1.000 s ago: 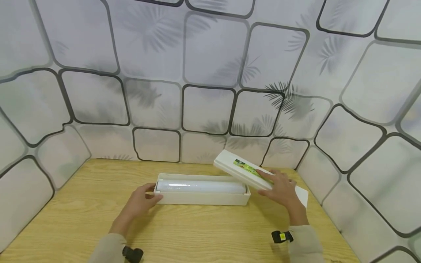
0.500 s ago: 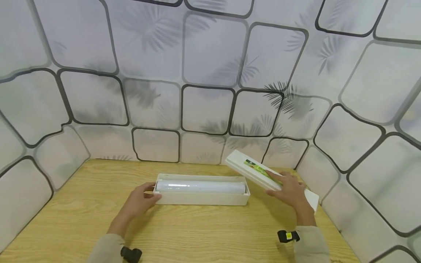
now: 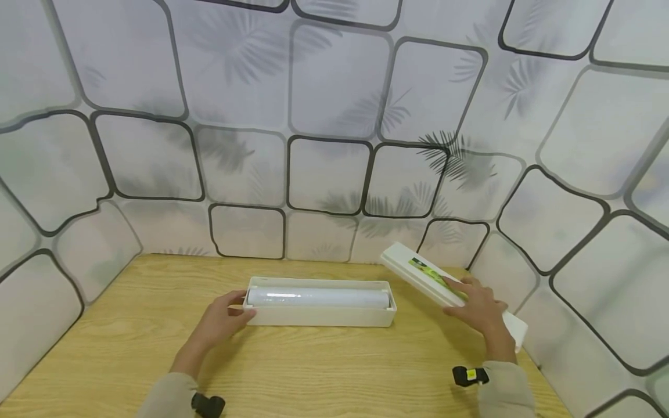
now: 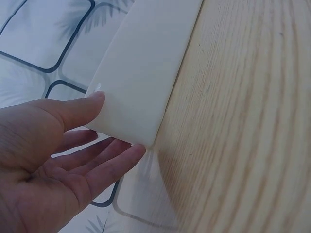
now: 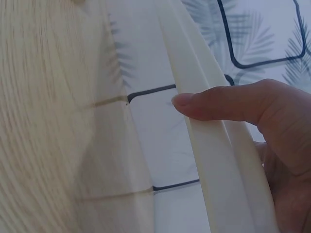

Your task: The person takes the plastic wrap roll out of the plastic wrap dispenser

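A long white plastic box (image 3: 324,317) stands on the table, its top off, with a roll of clear plastic wrap (image 3: 324,298) lying lengthwise inside. My left hand (image 3: 219,319) holds the box's left end, thumb (image 4: 90,108) on the front near the upper corner and fingers at the end wall. To the right of the box, my right hand (image 3: 478,307) grips the white lid (image 3: 405,257), which is tilted and raised over the table. A green label (image 3: 425,271) shows on the lid, partly covered by my fingers. The right wrist view shows my thumb (image 5: 209,103) along the lid's edge.
The wooden table (image 3: 292,371) reaches back to a patterned wall covering (image 3: 329,174), which also encloses the left and right sides. Black wrist cameras (image 3: 208,404) sit at both sleeves.
My right hand has carried the lid rightward, away from over the box's right end, so that end is now uncovered. The left hand and the box have stayed in place.
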A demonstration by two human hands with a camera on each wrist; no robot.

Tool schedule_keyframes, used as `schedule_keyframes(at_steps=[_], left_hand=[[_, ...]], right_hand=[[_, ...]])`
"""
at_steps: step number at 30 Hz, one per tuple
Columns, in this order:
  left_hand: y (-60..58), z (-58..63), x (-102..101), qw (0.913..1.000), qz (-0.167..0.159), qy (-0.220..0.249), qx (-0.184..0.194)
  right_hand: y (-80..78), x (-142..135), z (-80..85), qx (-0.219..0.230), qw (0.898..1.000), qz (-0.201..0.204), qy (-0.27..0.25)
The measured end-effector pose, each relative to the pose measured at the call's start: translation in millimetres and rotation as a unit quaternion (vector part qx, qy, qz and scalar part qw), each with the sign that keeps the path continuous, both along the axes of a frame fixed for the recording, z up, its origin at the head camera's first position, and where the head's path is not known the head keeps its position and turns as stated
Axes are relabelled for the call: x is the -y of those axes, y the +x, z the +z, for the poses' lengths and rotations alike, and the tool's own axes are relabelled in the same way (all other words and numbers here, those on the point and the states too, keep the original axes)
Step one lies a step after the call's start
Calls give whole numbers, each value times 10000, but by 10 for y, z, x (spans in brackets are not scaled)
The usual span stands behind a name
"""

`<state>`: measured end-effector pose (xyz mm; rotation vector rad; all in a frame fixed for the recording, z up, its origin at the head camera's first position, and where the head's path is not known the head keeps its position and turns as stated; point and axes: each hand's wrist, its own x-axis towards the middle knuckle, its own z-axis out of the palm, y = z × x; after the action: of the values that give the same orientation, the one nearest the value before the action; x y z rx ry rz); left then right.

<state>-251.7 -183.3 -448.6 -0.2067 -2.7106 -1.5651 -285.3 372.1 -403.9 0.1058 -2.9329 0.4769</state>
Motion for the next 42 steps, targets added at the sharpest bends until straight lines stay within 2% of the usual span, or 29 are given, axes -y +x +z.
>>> schedule_keyframes(at_steps=[12, 35, 42], left_hand=[[-5, -21, 3, 10000, 56, -63, 1], [6, -28, -6, 9998, 103, -172, 16], [2, -9, -10, 9998, 68, -197, -28]], right_hand=[[-14, -269, -153, 445, 9987, -248, -81], [-68, -503, -395, 905, 9936, -667, -66], [-85, -520, -419, 1056, 9916, -737, -131]])
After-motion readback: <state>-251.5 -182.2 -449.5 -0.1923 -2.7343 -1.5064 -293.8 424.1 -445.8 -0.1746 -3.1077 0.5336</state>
